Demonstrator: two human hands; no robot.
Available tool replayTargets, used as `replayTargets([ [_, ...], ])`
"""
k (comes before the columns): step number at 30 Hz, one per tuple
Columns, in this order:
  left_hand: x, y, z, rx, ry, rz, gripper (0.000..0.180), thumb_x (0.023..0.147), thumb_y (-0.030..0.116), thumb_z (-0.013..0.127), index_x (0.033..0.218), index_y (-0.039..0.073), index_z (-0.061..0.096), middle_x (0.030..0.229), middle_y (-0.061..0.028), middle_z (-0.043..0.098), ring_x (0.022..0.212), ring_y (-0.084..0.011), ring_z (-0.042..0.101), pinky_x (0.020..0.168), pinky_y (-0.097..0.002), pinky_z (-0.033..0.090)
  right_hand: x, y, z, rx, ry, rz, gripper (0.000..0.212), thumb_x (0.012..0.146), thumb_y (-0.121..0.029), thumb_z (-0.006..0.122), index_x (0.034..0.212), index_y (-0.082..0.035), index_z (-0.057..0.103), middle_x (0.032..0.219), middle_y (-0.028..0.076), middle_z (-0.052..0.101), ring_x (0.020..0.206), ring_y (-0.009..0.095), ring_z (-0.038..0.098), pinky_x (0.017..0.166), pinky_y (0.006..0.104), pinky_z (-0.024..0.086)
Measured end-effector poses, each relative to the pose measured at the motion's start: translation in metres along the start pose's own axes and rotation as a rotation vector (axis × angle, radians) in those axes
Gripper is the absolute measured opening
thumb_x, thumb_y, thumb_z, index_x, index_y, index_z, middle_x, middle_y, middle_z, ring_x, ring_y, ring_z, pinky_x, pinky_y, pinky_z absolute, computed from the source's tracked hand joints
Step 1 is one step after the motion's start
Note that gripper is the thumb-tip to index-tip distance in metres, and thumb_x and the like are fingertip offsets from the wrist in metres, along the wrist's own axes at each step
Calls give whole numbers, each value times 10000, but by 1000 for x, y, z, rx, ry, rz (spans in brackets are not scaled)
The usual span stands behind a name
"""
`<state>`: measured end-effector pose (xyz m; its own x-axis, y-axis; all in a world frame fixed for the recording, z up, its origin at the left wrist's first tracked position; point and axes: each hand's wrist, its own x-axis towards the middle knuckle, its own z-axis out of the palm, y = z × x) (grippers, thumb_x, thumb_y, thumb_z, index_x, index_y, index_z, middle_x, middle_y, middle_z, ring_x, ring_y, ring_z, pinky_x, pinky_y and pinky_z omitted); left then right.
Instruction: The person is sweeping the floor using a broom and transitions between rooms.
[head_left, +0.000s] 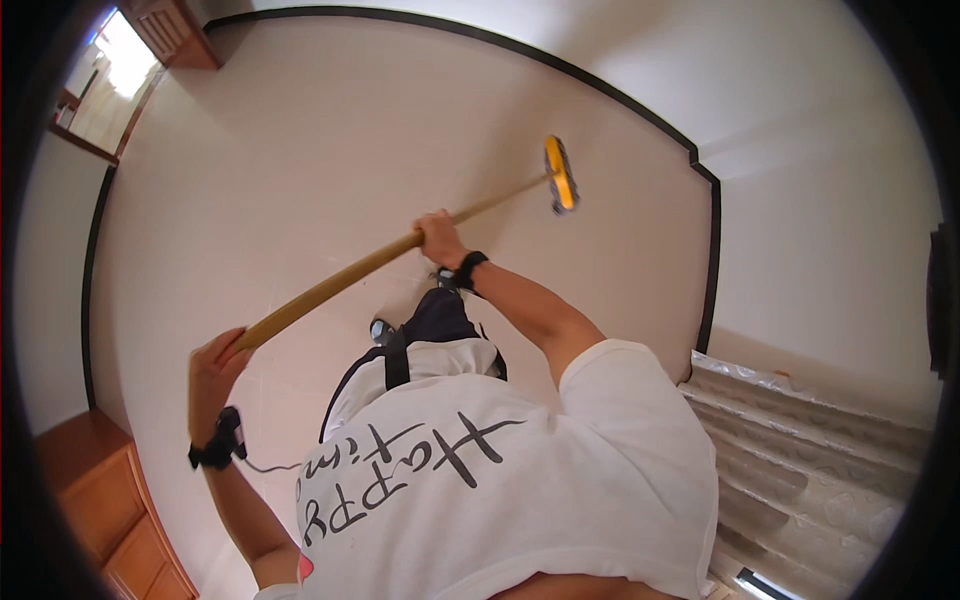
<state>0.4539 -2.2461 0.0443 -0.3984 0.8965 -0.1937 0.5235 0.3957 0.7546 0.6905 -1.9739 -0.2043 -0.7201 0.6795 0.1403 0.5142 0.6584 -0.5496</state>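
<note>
My left hand [215,362] is closed around the near end of a long wooden handle, low on the left. Further along the same handle, my right hand [440,240] grips it near the middle of the view. The handle belongs to a mop [330,288], which slants up to the right across the floor. Its yellow head [561,176] has a grey fringe around the edge and rests on or just above the floor; I cannot tell which. Black bands circle both my wrists.
Pale floor [300,150] spreads around my feet, bordered by a dark baseboard [600,85]. A wooden cabinet [110,510] stands at the lower left. An open doorway [110,90] lies at the far left. Plastic-wrapped, ridged material [800,470] sits at the lower right.
</note>
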Motion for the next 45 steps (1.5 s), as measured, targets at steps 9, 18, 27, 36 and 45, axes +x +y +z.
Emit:
replayTargets([
  [9, 210, 103, 186, -19, -345, 304, 188, 722, 192, 532, 812, 31, 570, 598, -126, 535, 500, -231, 507, 476, -288, 399, -55, 197, -109, -219, 288, 384, 130, 549, 78, 513, 616, -33, 513, 667, 145, 505, 702, 321, 457, 630, 386, 364],
  [18, 275, 208, 278, 245, -397, 439, 161, 729, 226, 507, 764, 79, 562, 603, -118, 535, 553, -290, 516, 484, -357, 399, -43, 306, -104, -220, 178, 663, 123, 611, 24, 570, 665, -58, 496, 748, 96, 504, 782, 267, 468, 649, 357, 419],
  [27, 242, 213, 56, 389, -155, 16, 229, 652, 44, 581, 872, -13, 550, 677, -141, 557, 559, -209, 537, 533, -256, 417, 93, 219, 19, 124, -143, 48, 146, 542, -118, 606, 682, -120, 564, 681, 103, 557, 686, 290, 524, 623, 393, 402],
  [36, 143, 244, -142, 551, 133, -203, 303, 719, 34, 497, 1012, -43, 492, 926, -137, 542, 854, -180, 526, 745, -243, 411, 281, -22, 36, 598, -119, -274, 110, 573, -24, 537, 648, -100, 559, 638, 59, 540, 681, 209, 501, 720, 337, 317],
  [45, 208, 112, -211, 267, 243, -129, 334, 668, 26, 535, 993, -50, 514, 860, -99, 551, 680, -107, 506, 584, -192, 414, 336, 3, -26, 412, -51, -112, 147, 612, -45, 544, 733, -106, 601, 730, 79, 549, 768, 301, 442, 620, 406, 421],
])
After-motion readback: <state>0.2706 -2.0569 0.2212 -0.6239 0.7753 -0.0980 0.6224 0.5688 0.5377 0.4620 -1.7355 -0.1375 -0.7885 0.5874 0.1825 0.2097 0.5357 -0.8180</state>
